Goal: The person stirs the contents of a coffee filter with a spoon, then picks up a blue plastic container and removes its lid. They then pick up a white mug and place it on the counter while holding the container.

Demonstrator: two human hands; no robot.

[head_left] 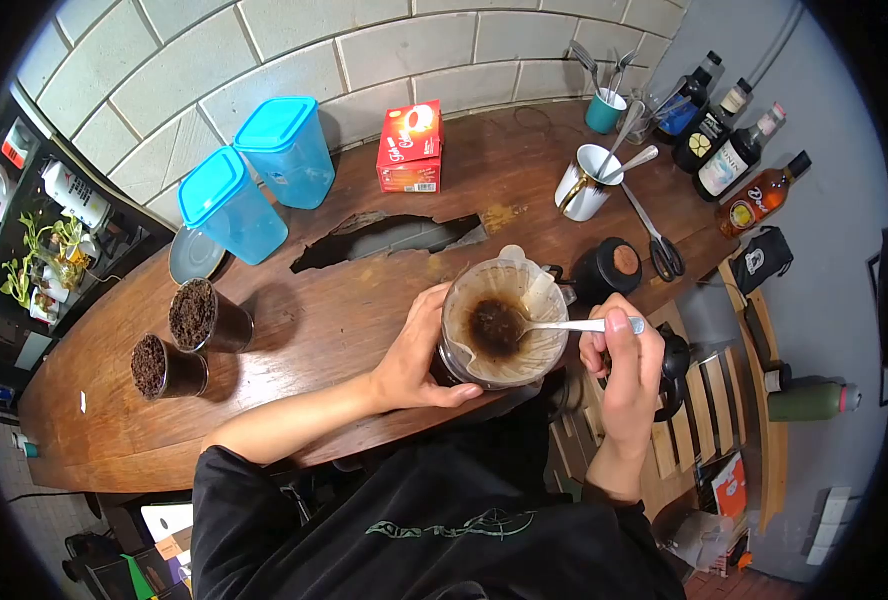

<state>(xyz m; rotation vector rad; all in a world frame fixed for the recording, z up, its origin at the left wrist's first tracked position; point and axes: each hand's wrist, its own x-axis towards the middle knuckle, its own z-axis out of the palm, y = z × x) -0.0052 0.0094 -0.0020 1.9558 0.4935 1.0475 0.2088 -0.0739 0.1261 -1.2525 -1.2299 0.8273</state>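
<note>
Some bare table (334, 325) left of the dripper (512, 380), left grip (422, 355) cupping it near the edge, right grip (628, 362) clasping spoon (570, 326)

Pale filter (542, 350) holds dark wet grounds (495, 328); silver spoon (570, 325) dips in

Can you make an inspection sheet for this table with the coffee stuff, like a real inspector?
Surface: wooden table, with a ragged dark hole.
Job's things: filter cone holding dark wet grounds; spoon dipping in.
Clutter: two glasses of dark grounds, two blue containers, red box, scissors, bottles.
Hands: left hand around the cone's side; right hand gripping the spoon handle.
Cables: a thin cord-like line at lower left, too small to be sure.
Surroundings: block wall, grey wall, plants at left.
</note>
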